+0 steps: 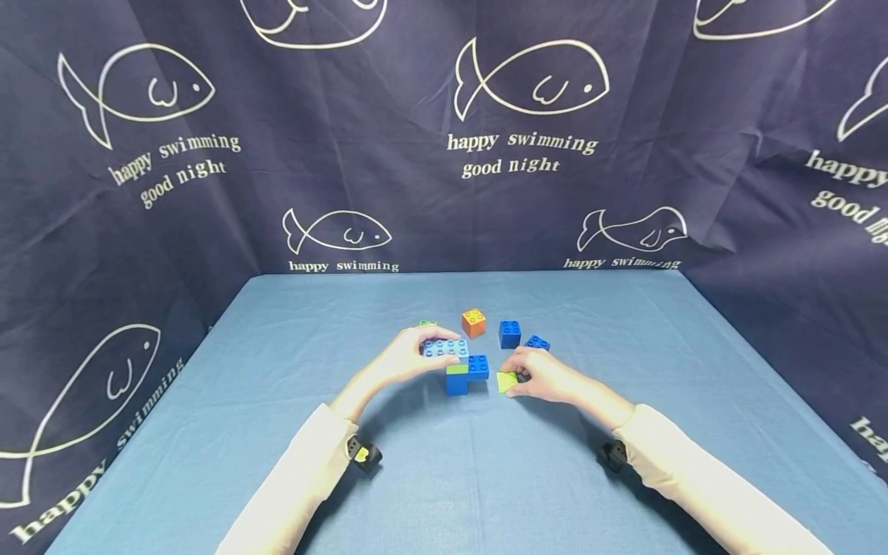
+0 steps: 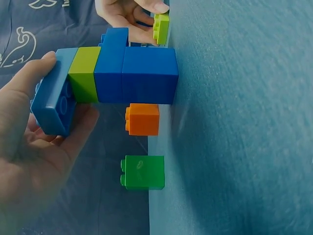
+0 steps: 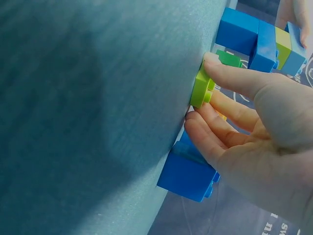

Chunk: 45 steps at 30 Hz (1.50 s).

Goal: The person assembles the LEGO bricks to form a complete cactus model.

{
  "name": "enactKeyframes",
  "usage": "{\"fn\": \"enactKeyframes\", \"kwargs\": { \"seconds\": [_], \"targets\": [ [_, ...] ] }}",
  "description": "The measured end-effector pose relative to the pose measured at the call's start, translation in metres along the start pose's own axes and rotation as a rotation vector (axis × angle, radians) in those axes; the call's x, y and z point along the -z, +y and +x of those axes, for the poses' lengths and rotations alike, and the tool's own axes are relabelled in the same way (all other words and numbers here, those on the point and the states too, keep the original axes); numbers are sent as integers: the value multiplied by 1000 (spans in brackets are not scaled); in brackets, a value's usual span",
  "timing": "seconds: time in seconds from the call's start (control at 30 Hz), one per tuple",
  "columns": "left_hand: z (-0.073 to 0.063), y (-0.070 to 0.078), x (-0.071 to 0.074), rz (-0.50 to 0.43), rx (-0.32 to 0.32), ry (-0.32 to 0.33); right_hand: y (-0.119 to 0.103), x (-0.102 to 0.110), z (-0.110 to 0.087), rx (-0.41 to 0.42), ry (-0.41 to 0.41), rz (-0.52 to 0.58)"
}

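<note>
My left hand point(image 1: 408, 356) grips a light blue brick point(image 2: 54, 95) between thumb and fingers. This brick is the top of a stack, above a lime brick point(image 2: 84, 73), a blue brick point(image 2: 111, 68) jutting to the right, and a blue block point(image 2: 149, 76) at the bottom. To the right of the stack, my right hand point(image 1: 544, 375) pinches a separate lime brick point(image 3: 200, 88) low at the table surface. Its studs face up, partly covered by the fingers in the head view.
Behind the hands stand an orange block point(image 1: 474, 324), a blue block point(image 1: 509, 335), another blue block point(image 1: 537, 344) partly behind my right hand, and a green block point(image 2: 144, 172). A blue cloth covers the table point(image 1: 444, 478); dark fish-print curtains point(image 1: 486, 216) enclose it.
</note>
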<state>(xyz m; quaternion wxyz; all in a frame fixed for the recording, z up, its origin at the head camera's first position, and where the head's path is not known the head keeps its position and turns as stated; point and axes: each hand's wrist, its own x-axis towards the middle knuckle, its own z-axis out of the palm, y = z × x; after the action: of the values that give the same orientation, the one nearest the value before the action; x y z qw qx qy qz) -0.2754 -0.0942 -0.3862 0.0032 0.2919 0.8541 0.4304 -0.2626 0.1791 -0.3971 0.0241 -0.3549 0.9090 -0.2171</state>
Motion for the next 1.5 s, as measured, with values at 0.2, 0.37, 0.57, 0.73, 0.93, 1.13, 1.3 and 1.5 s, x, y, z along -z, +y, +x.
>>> {"fn": "enactKeyframes", "kwargs": {
  "seconds": [0.2, 0.37, 0.57, 0.73, 0.93, 1.13, 1.3, 1.5],
  "targets": [
    [-2, -3, 2, -48, 10, -22, 1, 1, 1, 7, -1, 11],
    [-3, -5, 3, -108, 44, -11, 2, 2, 1, -13, 13, 14],
    [-3, -6, 2, -120, 55, 1, 3, 1, 0, -10, 43, 16],
    [-4, -6, 1, -119, 63, 14, 1, 2, 0, -35, 84, 34],
    [-5, -6, 0, -128, 69, 19, 1, 3, -2, -23, 123, 38],
    [-4, -6, 1, -130, 65, 19, -1, 8, -1, -20, 149, 48],
    [-4, -6, 2, -112, 56, 22, -4, 11, 1, -10, 168, 46],
    [-5, -7, 2, -118, 52, 14, -6, 14, 2, 23, 213, 56]
  ]
}}
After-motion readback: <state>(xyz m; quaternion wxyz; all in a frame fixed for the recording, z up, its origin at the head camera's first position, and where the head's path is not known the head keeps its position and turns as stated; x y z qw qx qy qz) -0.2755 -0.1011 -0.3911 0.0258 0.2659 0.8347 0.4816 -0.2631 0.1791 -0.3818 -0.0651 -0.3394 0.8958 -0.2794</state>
